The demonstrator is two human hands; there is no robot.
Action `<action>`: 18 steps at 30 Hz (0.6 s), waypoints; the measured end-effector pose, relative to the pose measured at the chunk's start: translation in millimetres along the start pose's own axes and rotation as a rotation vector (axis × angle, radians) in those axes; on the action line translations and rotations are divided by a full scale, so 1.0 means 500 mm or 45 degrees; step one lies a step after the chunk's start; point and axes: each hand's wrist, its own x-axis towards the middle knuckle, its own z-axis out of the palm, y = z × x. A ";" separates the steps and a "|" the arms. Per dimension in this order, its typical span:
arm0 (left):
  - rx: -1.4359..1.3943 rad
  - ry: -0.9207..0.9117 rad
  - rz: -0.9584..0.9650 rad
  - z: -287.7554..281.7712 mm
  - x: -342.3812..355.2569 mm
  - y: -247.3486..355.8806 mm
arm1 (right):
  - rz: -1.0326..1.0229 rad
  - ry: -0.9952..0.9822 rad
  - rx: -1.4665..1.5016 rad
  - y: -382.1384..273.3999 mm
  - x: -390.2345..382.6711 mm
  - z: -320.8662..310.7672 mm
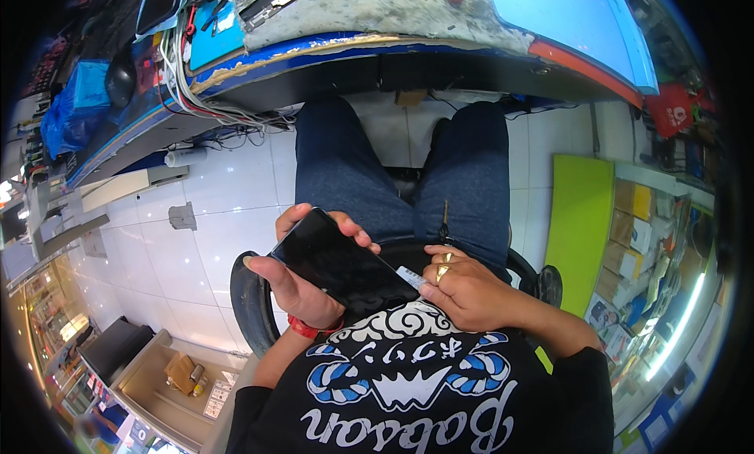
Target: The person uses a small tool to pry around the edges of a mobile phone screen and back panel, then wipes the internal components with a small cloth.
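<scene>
The left hand grips a black, glossy, rectangular smartphone, thumb extended. The right hand pinches a small, flat, white piece beside the smartphone.

The workbench spans the upper edge; its top is mottled grey and its blue front edge is chipped. A dark front panel is fitted below. The floor consists of glossy white tiles, with spots of reflected light and one grey patch. At right, a lime-green panel adjoins a display case with a lit tube. At lower left stands an open beige cabinet.
</scene>
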 end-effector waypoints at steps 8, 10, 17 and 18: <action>-0.024 -0.012 0.025 -0.008 0.005 0.005 | -0.066 0.041 0.035 0.013 -0.009 0.009; -0.036 -0.011 0.001 -0.010 0.006 0.004 | -0.066 0.021 0.050 0.013 -0.005 0.008; -0.033 -0.021 0.067 0.010 0.012 0.011 | -0.075 0.066 0.111 0.011 -0.009 0.006; -0.041 -0.048 0.064 0.006 0.020 0.014 | -0.084 0.105 0.128 0.012 -0.013 0.010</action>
